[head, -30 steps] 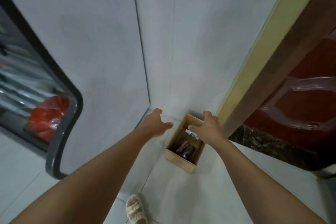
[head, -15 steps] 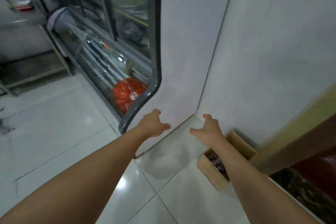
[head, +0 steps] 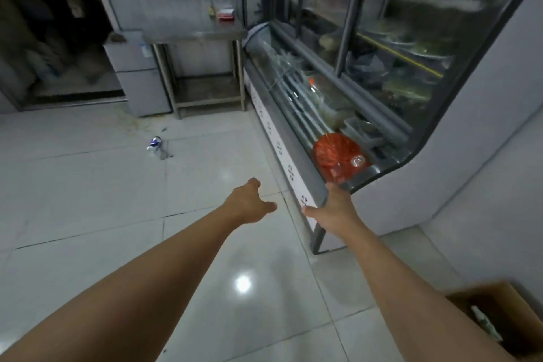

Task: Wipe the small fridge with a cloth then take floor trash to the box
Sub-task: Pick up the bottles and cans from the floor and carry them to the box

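Box (head: 505,320) now lower right, edge-cropped.

Floor tiles (head: 88,185) glossy, smooth, w/ light glare; table (head: 202,34) brushed metal, dull sheen; display case (head: 382,47) glass front, grey metal frame; box (head: 511,308) matt brown cardboard; crushed can (head: 154,144) shiny metal

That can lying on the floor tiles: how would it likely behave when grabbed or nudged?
The can lies on its side, so a nudge would probably roll it across the glossy floor. It looks dented, so likely empty, light and easily crushed.
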